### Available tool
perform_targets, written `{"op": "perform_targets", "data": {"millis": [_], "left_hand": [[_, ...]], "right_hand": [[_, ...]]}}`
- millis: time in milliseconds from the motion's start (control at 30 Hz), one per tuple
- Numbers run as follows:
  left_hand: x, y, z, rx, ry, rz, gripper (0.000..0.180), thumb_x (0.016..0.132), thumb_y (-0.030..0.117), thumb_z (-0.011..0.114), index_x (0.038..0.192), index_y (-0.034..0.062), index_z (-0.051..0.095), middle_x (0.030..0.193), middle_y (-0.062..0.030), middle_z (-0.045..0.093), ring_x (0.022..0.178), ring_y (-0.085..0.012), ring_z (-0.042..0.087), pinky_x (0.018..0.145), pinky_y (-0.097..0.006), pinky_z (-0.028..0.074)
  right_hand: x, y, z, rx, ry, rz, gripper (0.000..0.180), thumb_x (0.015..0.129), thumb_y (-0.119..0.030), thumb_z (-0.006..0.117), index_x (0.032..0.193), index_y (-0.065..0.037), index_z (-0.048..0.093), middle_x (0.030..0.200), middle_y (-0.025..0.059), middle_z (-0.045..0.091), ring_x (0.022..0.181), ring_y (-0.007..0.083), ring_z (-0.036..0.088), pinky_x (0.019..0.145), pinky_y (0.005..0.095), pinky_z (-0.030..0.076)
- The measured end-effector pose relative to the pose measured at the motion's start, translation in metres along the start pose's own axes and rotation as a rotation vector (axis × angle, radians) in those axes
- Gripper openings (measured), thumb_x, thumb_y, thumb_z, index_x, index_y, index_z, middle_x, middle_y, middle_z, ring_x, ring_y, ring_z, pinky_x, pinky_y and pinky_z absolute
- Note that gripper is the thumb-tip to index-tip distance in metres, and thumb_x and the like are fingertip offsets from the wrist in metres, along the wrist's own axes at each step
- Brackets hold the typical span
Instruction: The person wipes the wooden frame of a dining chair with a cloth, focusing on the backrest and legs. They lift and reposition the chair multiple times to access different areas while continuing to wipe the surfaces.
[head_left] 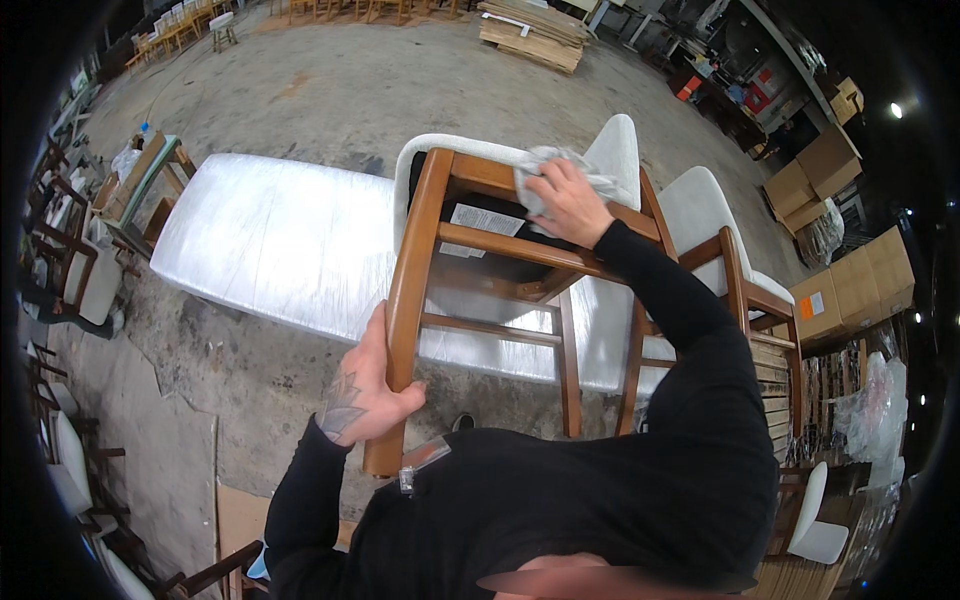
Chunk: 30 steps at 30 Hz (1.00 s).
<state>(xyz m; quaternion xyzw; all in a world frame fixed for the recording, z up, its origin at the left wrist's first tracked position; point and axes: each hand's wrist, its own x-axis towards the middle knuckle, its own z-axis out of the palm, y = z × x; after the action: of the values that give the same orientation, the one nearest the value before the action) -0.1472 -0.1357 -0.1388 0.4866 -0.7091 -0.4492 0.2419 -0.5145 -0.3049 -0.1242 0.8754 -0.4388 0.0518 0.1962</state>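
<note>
A brown wooden chair (480,172) with a pale upholstered seat lies tipped on a long, plastic-wrapped bench (270,225). Its legs point towards me and its dark underside carries white labels (487,219). My left hand (370,388) grips one thick front leg, the thumb and fingers on opposite sides of it. With my right hand (570,203) I press a crumpled grey-white cloth (540,165) against the wooden rail under the seat. Part of the cloth is hidden beneath my fingers.
Another pale chair (705,215) stands close on the right. Cardboard boxes (850,290) and clear plastic wrap (870,400) lie farther right. More chairs (75,460) line the left edge. A stack of boards (535,35) sits on the concrete floor at the back.
</note>
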Motion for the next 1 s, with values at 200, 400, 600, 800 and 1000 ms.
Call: {"op": "perform_targets", "data": {"millis": [200,400,600,800,1000], "left_hand": [[-0.005,-0.003,0.004,0.100,0.031,0.019,0.098,0.073,0.015,0.070,0.152,-0.0069,0.016,0.128,-0.0339,0.055,0.117,-0.0457,0.058,0.101,-0.045,0.047],[-0.007,-0.004,0.008,0.027,0.069,0.015,0.098,0.072,0.015,0.070,0.153,-0.0038,0.019,0.128,-0.0333,0.056,0.118,-0.0449,0.059,0.101,-0.045,0.047],[-0.007,-0.003,0.007,-0.027,0.061,-0.044,0.098,0.071,0.017,0.071,0.153,-0.0052,0.020,0.126,-0.0322,0.057,0.115,-0.0425,0.060,0.099,-0.044,0.048],[-0.006,-0.005,0.009,-0.032,0.082,-0.013,0.098,0.071,0.017,0.070,0.151,-0.0074,0.020,0.124,-0.0317,0.058,0.114,-0.0422,0.060,0.099,-0.043,0.048],[-0.004,-0.001,0.005,-0.020,0.044,-0.020,0.097,0.071,0.015,0.069,0.151,-0.0074,0.020,0.126,-0.0313,0.057,0.115,-0.0434,0.059,0.100,-0.044,0.047]], "right_hand": [[0.115,-0.072,0.005,0.111,0.232,-0.177,0.105,0.066,-0.014,0.088,0.153,-0.024,0.031,0.139,0.0177,0.046,0.134,0.0385,0.043,0.109,0.0466,0.044],[0.066,-0.038,0.017,0.205,0.045,0.091,0.090,0.079,-0.027,0.080,0.154,-0.026,0.031,0.152,0.0213,0.036,0.143,0.0414,0.034,0.112,0.0644,0.033],[0.029,0.008,-0.019,0.835,0.016,0.372,0.076,0.081,-0.032,0.080,0.144,-0.011,0.045,0.143,0.0251,0.048,0.138,0.0408,0.044,0.113,0.0464,0.038],[0.080,-0.049,0.017,0.108,0.266,-0.101,0.073,0.075,-0.020,0.084,0.136,-0.008,0.048,0.141,0.0180,0.052,0.127,0.0341,0.054,0.097,0.0421,0.051],[0.124,-0.052,0.009,0.102,-0.016,-0.151,0.069,0.068,-0.025,0.086,0.128,-0.007,0.059,0.120,0.0197,0.064,0.110,0.0362,0.063,0.086,0.0436,0.055]]}}
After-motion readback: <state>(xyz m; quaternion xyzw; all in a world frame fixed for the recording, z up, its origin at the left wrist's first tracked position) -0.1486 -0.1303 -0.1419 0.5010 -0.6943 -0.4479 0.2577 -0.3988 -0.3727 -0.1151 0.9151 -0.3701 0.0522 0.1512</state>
